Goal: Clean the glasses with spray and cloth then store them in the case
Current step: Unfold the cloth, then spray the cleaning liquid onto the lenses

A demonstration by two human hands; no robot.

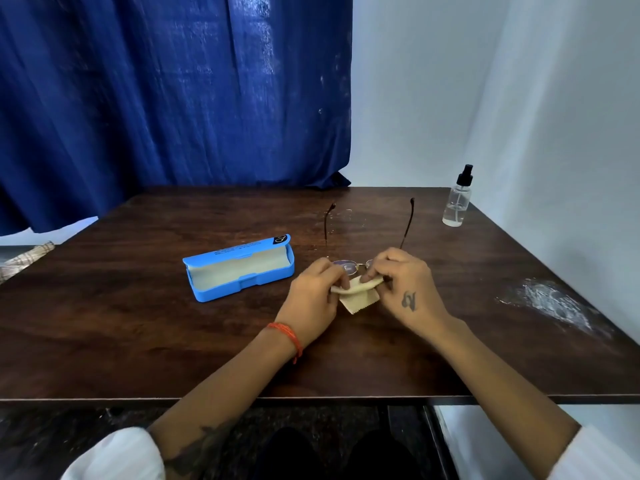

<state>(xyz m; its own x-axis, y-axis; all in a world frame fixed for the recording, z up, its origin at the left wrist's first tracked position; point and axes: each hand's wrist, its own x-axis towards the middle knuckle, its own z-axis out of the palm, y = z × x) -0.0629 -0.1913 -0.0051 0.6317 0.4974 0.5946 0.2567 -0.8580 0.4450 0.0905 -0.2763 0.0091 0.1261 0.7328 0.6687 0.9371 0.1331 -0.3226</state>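
While the glasses are held just above the middle of the worktop, both hands are closed on them through the cloth. The left hand pinches the cloth and the frame at the left lens; the right hand has its fingers curled round the right lens and a fold of the same cloth. The front of the frame runs left to right between the two hands, and both temples are unfolded and point away from the person, toward the far edge.

The case lies open just to the left of the left hand, its long axis running roughly left to right with the right end angled toward the far edge, and its hollow faces up. The left hand is the nearer to it. In the inspector's judgement, wiping is in progress; storing will require the temples folded and the frame carried leftward, already close to parallel with the case.

The spray bottle stands upright near the far right corner, well apart from both hands.
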